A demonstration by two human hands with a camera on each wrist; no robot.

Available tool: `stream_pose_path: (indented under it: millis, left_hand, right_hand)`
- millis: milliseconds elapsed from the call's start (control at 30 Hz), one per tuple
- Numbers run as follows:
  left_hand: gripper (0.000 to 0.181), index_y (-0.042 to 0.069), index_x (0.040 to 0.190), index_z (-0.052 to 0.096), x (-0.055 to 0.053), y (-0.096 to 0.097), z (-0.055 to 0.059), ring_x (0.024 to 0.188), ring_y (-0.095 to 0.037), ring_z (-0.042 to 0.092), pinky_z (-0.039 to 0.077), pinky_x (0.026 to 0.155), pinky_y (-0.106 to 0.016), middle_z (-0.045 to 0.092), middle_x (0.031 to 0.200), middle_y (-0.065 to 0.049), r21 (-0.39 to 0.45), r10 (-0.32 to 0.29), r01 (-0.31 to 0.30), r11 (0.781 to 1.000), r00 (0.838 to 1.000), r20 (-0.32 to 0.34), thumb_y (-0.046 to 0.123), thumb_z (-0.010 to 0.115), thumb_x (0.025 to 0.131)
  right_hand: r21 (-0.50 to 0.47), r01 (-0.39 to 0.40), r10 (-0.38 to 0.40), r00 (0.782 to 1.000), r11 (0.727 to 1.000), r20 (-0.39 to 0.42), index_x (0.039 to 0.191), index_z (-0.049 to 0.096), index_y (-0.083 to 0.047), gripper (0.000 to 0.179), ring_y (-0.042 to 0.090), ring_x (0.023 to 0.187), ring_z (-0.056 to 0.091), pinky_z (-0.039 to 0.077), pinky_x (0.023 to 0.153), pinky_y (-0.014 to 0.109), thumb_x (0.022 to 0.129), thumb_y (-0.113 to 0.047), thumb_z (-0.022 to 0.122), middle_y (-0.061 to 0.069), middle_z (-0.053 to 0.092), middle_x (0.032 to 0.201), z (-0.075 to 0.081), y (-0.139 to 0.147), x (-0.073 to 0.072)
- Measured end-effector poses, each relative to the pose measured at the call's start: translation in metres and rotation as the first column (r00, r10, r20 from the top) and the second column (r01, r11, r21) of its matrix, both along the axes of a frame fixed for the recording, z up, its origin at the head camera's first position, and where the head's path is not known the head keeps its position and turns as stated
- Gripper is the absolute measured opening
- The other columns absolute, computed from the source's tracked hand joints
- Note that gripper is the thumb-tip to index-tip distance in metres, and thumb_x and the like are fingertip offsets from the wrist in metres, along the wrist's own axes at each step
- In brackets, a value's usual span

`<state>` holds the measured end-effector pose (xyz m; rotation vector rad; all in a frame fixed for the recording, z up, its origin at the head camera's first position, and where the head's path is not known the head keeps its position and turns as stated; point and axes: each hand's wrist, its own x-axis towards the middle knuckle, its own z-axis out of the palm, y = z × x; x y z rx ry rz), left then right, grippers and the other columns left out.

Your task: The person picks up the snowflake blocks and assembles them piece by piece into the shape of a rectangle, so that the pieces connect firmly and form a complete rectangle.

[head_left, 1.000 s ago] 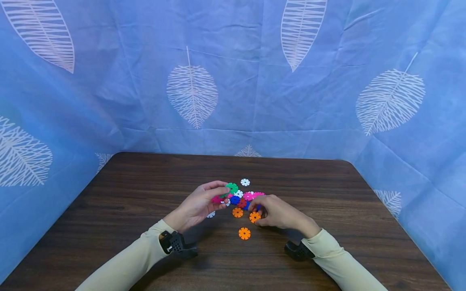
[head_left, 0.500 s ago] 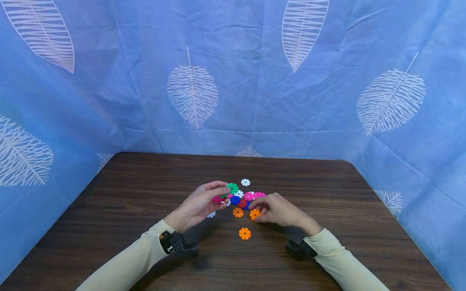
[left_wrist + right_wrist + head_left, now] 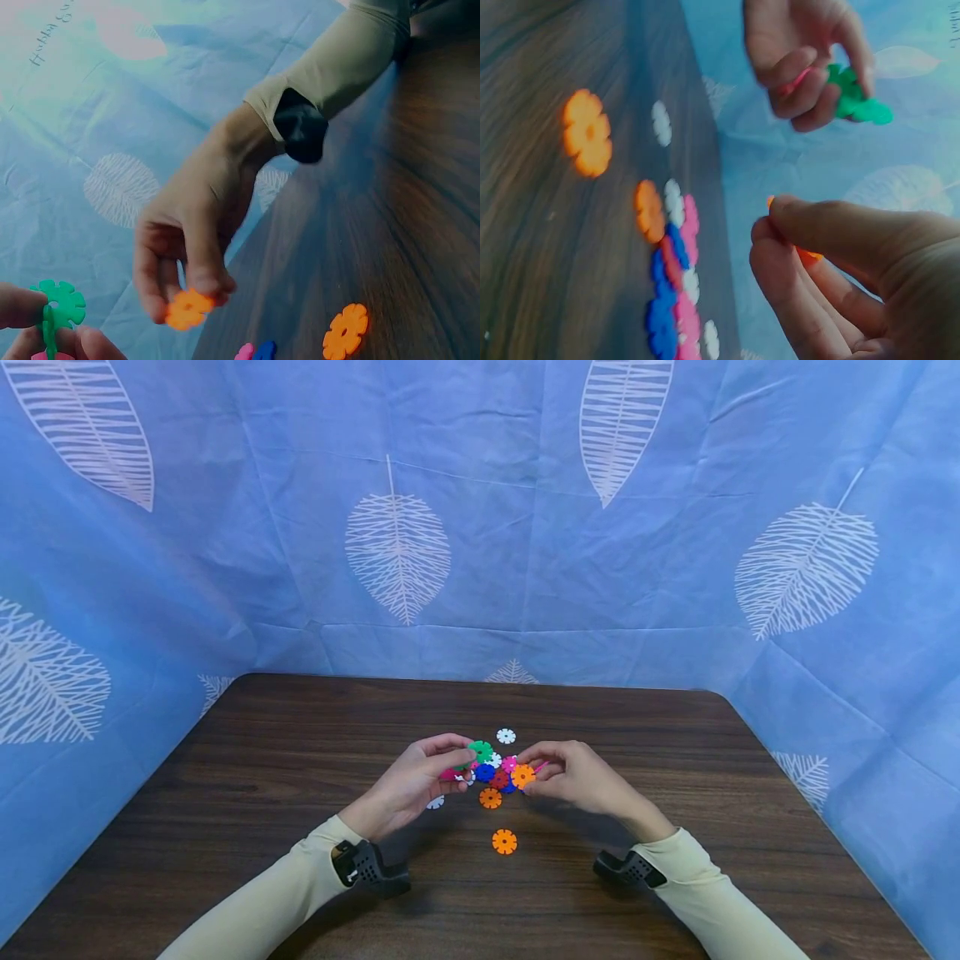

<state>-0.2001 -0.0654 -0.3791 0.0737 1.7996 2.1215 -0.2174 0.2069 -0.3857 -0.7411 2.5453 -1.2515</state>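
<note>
Green toothed snowflake discs (image 3: 481, 751), interlocked at an angle, are gripped by my left hand (image 3: 408, 781) between thumb and fingers. A pink disc (image 3: 795, 81) shows between that hand's fingers in the right wrist view. Opposite it, my right hand (image 3: 573, 777) pinches a single orange snowflake disc (image 3: 522, 777) between thumb and fingertips. The left wrist view shows this orange disc (image 3: 189, 310) raised off the table, facing the green discs (image 3: 64, 304). From the right wrist, the fingers hide most of it.
Below the hands lies a cluster of loose discs, among them blue (image 3: 485, 772), red (image 3: 498, 778) and pink ones. One orange disc (image 3: 491, 798) is at its near edge, another orange disc (image 3: 505, 842) nearer me. A white disc (image 3: 506, 737) lies beyond, on the dark wooden table (image 3: 300, 718).
My right hand has picked up the orange disc from beside the cluster and raised it toward the left hand. The left hand with the green discs has barely moved.
</note>
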Motion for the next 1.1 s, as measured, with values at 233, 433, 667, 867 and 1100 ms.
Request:
stream_pose_path:
  millis: [233, 433, 667, 867, 1100]
  left_hand:
    - [0.028, 0.005, 0.124, 0.067, 0.0, 0.0, 0.0, 0.093, -0.026, 0.063, 0.059, 0.078, -0.028, 0.065, 0.112, -0.01, -0.039, 0.005, -0.007, 0.999, 0.999, -0.052, 0.016, 0.069, 0.098]
    - [0.027, 0.005, 0.121, 0.068, 0.001, 0.0, 0.0, 0.093, -0.028, 0.066, 0.058, 0.086, -0.035, 0.067, 0.112, -0.011, -0.111, -0.021, 0.007, 0.994, 0.992, -0.124, 0.019, 0.07, 0.098]
    - [0.026, 0.003, 0.116, 0.07, 0.005, 0.001, 0.0, 0.088, -0.022, 0.068, 0.059, 0.088, -0.039, 0.069, 0.11, -0.011, -0.166, -0.047, 0.01, 0.986, 0.975, -0.217, 0.02, 0.072, 0.097]
    - [0.022, 0.003, 0.113, 0.071, 0.008, 0.002, 0.001, 0.087, -0.022, 0.068, 0.059, 0.087, -0.038, 0.069, 0.112, -0.012, -0.206, -0.071, 0.014, 0.978, 0.959, -0.275, 0.017, 0.072, 0.096]
    - [0.024, -0.001, 0.115, 0.07, 0.009, 0.002, 0.001, 0.086, -0.02, 0.067, 0.059, 0.084, -0.033, 0.068, 0.116, -0.016, -0.214, -0.123, 0.051, 0.975, 0.934, -0.336, 0.015, 0.07, 0.097]
  right_hand:
    - [-0.103, 0.031, -0.031, 1.0, 0.994, 0.002, 0.13, 0.066, -0.006, 0.042, 0.021, 0.091, 0.068, 0.06, 0.073, 0.028, 0.091, -0.015, 0.078, 0.009, 0.071, 0.114, 0.016, -0.004, 0.01]
    - [-0.153, 0.047, -0.051, 0.998, 0.987, -0.028, 0.128, 0.068, -0.008, 0.042, 0.022, 0.098, 0.069, 0.06, 0.08, 0.027, 0.09, -0.021, 0.08, 0.011, 0.07, 0.123, 0.024, -0.009, 0.018]
    - [-0.196, 0.071, -0.08, 0.996, 0.978, -0.039, 0.125, 0.069, -0.008, 0.04, 0.022, 0.096, 0.07, 0.06, 0.081, 0.026, 0.088, -0.02, 0.082, 0.009, 0.071, 0.114, 0.025, -0.013, 0.023]
    - [-0.198, 0.073, -0.086, 0.995, 0.977, -0.056, 0.124, 0.068, -0.008, 0.04, 0.02, 0.094, 0.07, 0.06, 0.082, 0.025, 0.088, -0.019, 0.082, 0.008, 0.072, 0.11, 0.026, -0.016, 0.026]
    - [-0.188, 0.053, -0.062, 0.997, 0.981, -0.044, 0.127, 0.068, -0.008, 0.04, 0.021, 0.094, 0.07, 0.06, 0.081, 0.025, 0.091, -0.021, 0.079, 0.008, 0.072, 0.11, 0.027, -0.016, 0.027]
